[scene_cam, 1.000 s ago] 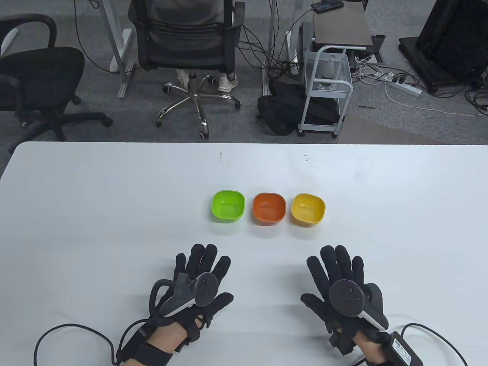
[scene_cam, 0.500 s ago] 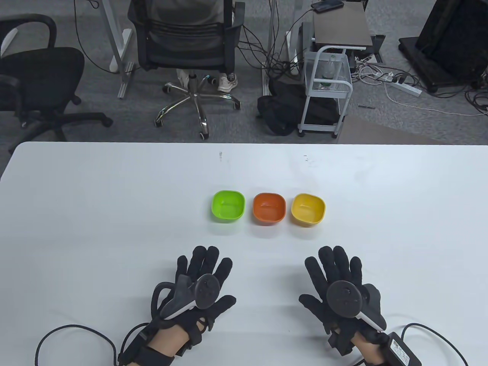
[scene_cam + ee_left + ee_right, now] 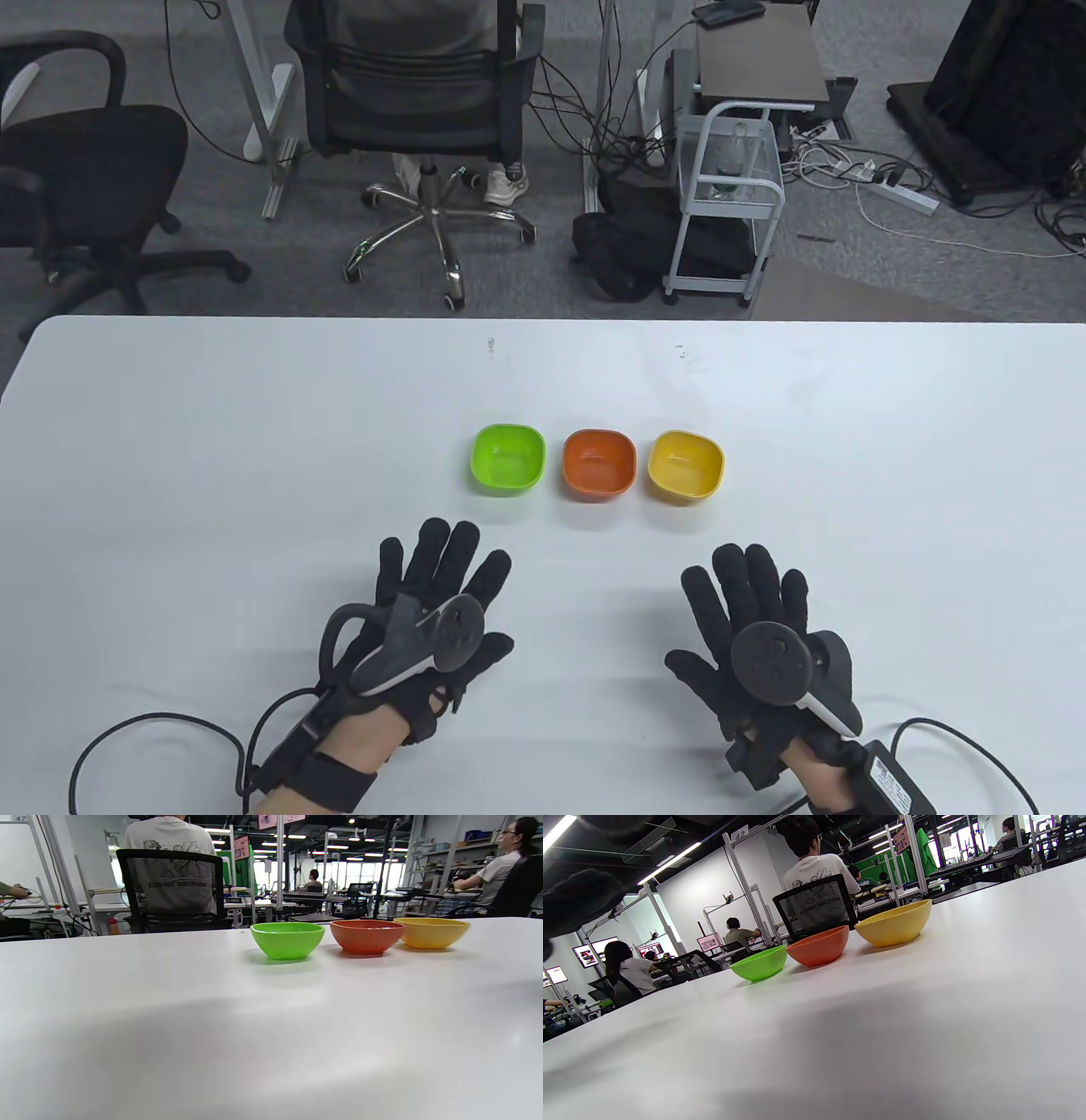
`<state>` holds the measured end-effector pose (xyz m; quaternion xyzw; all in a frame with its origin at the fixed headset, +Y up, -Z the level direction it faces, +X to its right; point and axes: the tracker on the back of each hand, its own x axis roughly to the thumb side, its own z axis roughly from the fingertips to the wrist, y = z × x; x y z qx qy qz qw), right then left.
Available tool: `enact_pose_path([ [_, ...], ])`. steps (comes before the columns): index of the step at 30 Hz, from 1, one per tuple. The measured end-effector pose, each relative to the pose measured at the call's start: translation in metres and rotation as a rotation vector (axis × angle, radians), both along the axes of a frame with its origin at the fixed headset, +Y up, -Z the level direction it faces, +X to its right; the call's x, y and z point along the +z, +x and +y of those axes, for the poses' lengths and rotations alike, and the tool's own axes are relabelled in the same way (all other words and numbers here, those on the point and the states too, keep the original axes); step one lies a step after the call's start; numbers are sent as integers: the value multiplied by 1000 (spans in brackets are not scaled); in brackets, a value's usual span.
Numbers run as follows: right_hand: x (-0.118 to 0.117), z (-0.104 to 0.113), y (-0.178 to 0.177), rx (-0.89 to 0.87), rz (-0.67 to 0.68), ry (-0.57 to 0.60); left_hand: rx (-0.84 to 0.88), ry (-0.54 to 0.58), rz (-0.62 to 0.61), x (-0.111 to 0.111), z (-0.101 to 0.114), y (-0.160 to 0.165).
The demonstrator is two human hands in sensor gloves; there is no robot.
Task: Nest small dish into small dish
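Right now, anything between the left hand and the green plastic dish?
Nothing visible. Bare white table lies between the left hand and the small green plastic dish. The orange plastic dish sits beside the green one, off that path.

Three small plastic dishes sitting in a row on a white table, seen from low and tilted.

The round green plastic dish (image 3: 759,964), the round orange plastic dish (image 3: 818,946) and the round yellow plastic dish (image 3: 894,923) are standing upright on the smooth white tabletop (image 3: 882,1027), each just beside the next with a narrow gap showing, green leftmost and yellow rightmost. Each is casting a soft shadow beneath itself. A dark, blurred bit of the black-gloved right hand (image 3: 579,902) is hanging in at the upper left corner, touching nothing. Behind the dishes, a person in a white printed T-shirt (image 3: 818,870) is sitting in a black mesh-backed office chair (image 3: 814,912), facing away.
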<state>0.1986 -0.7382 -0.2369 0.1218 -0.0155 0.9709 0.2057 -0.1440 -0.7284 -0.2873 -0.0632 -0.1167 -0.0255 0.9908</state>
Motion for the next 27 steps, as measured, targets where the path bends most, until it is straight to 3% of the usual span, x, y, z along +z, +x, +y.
enact_pose_path([
  [3,-1,0,4,-19,-3,-12,-99,0,4,-38,12,10],
  [6,-2,1,7,-35,-6,-18,-157,-44,60,-75,10,20],
  [8,-2,1,8,-41,-6,-20,-215,-57,150,-100,2,24],
  [12,-3,0,9,-43,-1,-33,-284,-133,212,-136,-27,26],
  [19,-4,1,9,-46,12,-47,-257,-183,221,-162,-60,31],
  [27,-7,-2,7,-33,-1,-51,-208,-114,267,-174,-65,34],
])
